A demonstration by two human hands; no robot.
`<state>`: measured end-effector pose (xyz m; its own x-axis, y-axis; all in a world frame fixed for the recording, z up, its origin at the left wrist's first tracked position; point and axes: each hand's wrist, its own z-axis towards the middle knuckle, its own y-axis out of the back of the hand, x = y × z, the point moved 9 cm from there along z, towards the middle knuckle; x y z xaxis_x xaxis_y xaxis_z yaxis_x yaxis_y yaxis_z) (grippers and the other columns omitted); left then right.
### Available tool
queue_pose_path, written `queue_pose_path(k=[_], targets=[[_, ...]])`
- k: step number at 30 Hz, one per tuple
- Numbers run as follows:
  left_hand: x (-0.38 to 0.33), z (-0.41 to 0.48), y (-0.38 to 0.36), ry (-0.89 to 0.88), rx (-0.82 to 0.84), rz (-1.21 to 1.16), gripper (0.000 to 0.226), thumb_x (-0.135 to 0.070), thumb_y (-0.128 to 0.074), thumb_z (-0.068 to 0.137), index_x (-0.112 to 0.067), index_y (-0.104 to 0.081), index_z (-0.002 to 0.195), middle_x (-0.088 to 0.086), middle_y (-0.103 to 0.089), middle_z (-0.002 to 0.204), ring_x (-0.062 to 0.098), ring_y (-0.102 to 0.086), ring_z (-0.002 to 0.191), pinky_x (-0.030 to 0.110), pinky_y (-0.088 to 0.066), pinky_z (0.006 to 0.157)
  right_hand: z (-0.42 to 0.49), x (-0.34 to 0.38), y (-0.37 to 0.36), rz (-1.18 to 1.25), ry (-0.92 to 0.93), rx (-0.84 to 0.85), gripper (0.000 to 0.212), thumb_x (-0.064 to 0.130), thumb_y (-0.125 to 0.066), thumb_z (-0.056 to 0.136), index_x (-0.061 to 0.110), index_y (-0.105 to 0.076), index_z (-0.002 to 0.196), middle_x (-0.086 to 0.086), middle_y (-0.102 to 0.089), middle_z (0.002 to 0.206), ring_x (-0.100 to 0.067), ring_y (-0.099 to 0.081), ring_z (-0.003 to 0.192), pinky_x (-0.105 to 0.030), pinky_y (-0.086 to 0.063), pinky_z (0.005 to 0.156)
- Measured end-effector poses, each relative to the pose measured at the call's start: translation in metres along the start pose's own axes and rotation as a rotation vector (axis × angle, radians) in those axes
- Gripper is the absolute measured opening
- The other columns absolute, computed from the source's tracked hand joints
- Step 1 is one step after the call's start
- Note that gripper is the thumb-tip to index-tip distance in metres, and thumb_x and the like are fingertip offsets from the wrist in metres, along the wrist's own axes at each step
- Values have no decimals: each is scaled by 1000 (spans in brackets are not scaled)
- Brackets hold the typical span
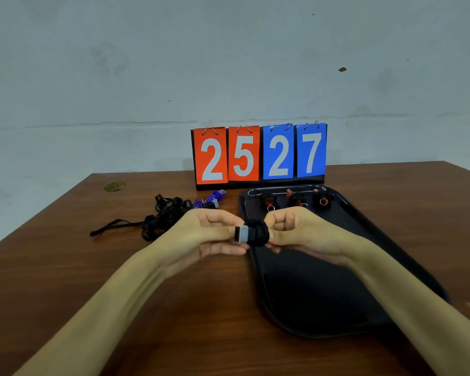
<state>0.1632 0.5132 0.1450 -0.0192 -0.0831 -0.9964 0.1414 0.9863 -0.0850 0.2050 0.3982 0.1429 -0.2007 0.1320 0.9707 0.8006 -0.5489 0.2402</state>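
Observation:
Both my hands hold one small object above the left edge of the black tray (pixel 364 234): a whistle wrapped in black cord (pixel 258 234), with a grey-tipped end poking out to the left. My left hand (pixel 215 232) pinches the grey end with curled fingers. My right hand (pixel 291 229) grips the cord bundle from the right side. Three cord-wrapped red whistles (pixel 296 202) with metal rings lie in a row at the tray's far end.
A tangle of black lanyards (pixel 163 215) lies on the wooden table (pixel 65 267) to the left, with purple whistles (pixel 209 200) beside it. A flip scoreboard (pixel 258 156) reading 25 and 27 stands at the back against the wall.

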Motion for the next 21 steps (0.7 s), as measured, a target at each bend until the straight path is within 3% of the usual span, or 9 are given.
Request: queue_pose_path(k=[2, 6, 8, 11, 14, 21], targets=[[14, 0, -1, 147, 34, -70, 18, -17, -60, 79, 0, -66, 82, 18, -71, 92, 28, -69, 86, 31, -59, 69, 0, 6, 3, -223, 21, -62, 15, 7, -63, 85, 20, -64, 78, 5, -66, 77, -7, -61, 74, -19, -50, 70], [31, 0, 2, 262, 80, 201, 33, -28, -64, 79, 0, -70, 96, 19, -70, 94, 20, -68, 80, 25, -57, 69, 2, 10, -9, -572, 52, -130, 14, 14, -67, 83, 26, -60, 79, 10, -61, 77, 5, -57, 69, -14, -47, 65], [31, 0, 10, 253, 31, 303, 31, -25, -69, 76, -2, -72, 96, 17, -65, 89, 14, -64, 73, 21, -55, 66, 1, 10, -10, -679, 58, -185, 15, 18, -68, 83, 28, -58, 78, 13, -57, 75, 7, -53, 67, -12, -42, 61], [23, 3, 17, 175, -30, 420, 11, -13, -70, 79, -6, -74, 86, 11, -66, 75, 8, -59, 60, 17, -51, 61, 0, 13, -12, -830, 104, -236, 12, 22, -67, 83, 28, -57, 82, 15, -52, 77, 3, -49, 69, -13, -38, 61], [16, 4, 18, 106, -76, 458, 2, -6, -72, 77, -8, -73, 77, 3, -69, 71, 5, -62, 59, 15, -51, 60, 0, 17, -13, -881, 129, -247, 12, 24, -67, 83, 29, -56, 84, 16, -50, 79, 1, -48, 71, -12, -35, 62], [17, 3, 18, 97, -121, 238, 8, -4, -65, 82, -8, -69, 77, 1, -67, 67, 5, -63, 61, 15, -49, 56, -6, 30, -28, -1013, 264, -243, 8, 24, -65, 84, 23, -58, 88, 21, -44, 77, 1, -45, 78, -13, -37, 70]])
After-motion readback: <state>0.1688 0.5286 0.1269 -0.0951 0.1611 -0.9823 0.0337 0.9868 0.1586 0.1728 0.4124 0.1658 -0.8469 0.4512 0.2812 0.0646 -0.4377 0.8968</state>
